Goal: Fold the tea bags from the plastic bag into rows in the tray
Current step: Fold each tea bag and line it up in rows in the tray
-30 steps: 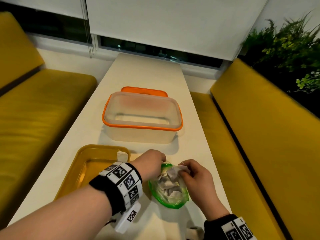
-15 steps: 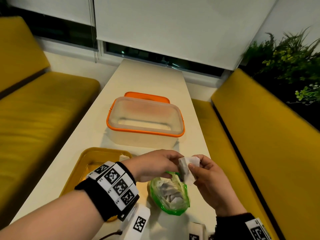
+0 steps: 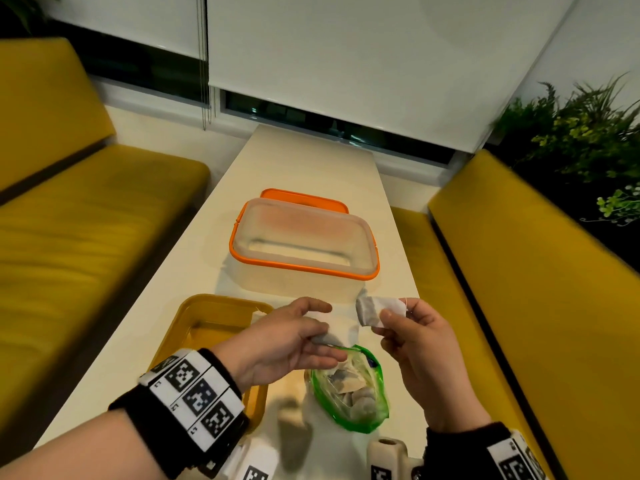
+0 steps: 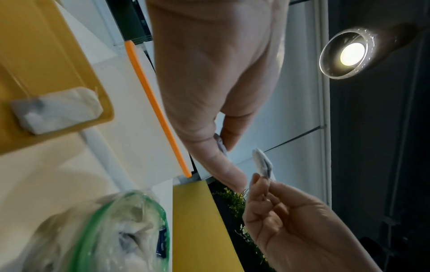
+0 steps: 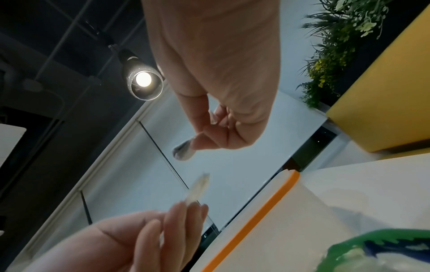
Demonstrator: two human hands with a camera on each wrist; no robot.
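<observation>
Tea bag (image 3: 377, 310) in right hand's (image 3: 420, 344) grip.

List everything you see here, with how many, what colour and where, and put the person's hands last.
table: one, cream, centre.
tray: one, yellow, near left; one white tea bag inside.
plastic bag: one, clear with green rim, near centre, holding tea bags.
held tea bags: two, white; one in the right hand, one in the left.
box: one, clear with orange rim, mid-table.
lid: one, orange, behind the box.
benches: two, yellow, either side.
plant: green, far right.
lamp: one, overhead.
left hand: pinches a tea bag.
right hand: pinches a tea bag.
</observation>
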